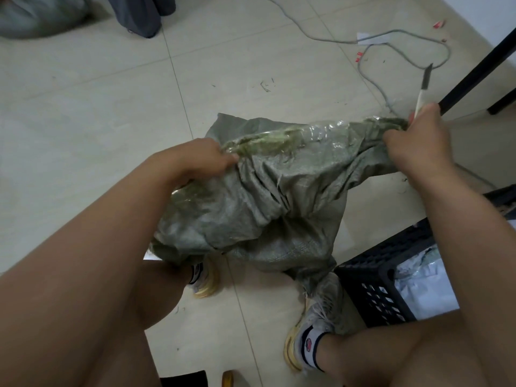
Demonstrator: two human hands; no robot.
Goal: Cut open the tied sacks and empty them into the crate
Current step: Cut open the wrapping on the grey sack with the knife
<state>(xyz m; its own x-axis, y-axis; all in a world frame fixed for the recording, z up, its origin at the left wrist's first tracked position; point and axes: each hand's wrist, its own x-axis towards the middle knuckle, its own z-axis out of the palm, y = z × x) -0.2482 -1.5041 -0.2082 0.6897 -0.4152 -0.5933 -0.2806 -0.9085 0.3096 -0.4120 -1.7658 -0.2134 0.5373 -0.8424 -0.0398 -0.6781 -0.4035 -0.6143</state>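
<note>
The grey-green woven plastic sack (268, 196) hangs in the middle of the frame, stretched between both hands above the pale tiled floor (97, 107). Its top edge carries a strip of clear shiny tape. The left hand (201, 160) grasps the left end of this edge with curled fingers. The right hand (416, 135) clenches the right end of the edge, and in the same grip it holds a small knife with a white handle and a dark blade (424, 85), the blade pointing up and away from the sack. The sack looks limp and creased, so I judge that it is mostly empty already, though I cannot see its inside.

The black plastic lattice crate (382, 286) stands at the lower right of the frame, just beside the person's right shoe; white and grey wrapped parcels (424, 286) lie in it.

The step in hand seems to be the emptying. The next move calls for bringing the sack's opening over the crate and shaking it, with the blade kept away from the fabric and the legs. Another grey sack (39, 15) waits in the upper left corner.
</note>
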